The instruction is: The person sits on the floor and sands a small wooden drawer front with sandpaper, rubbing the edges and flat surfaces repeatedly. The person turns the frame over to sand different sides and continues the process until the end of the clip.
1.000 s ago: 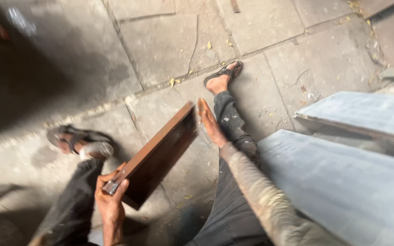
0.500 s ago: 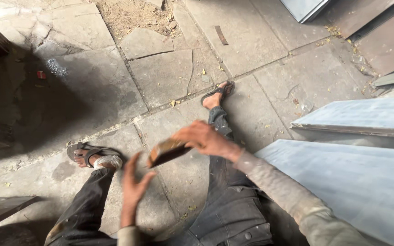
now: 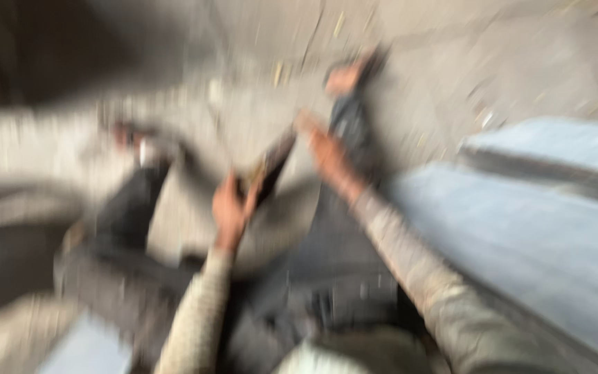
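Stone floor below; left hand point(image 3: 230, 208) grips a dark wooden piece point(image 3: 275, 166), right hand point(image 3: 327, 154) beside it, grip unclear from blur.

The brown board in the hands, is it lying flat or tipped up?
Tipped up: the brown board slants between the left hand and right hand, above the floor. Blur hides more.

The board point(image 3: 271, 170) is a dark brown, flat, narrow piece, badly smeared by camera motion. It stands tilted, its near lower end in the left hand point(image 3: 230, 211) and its far end rising up and to the right, close to the right hand point(image 3: 327, 152). It hangs between the legs, above the stone floor.
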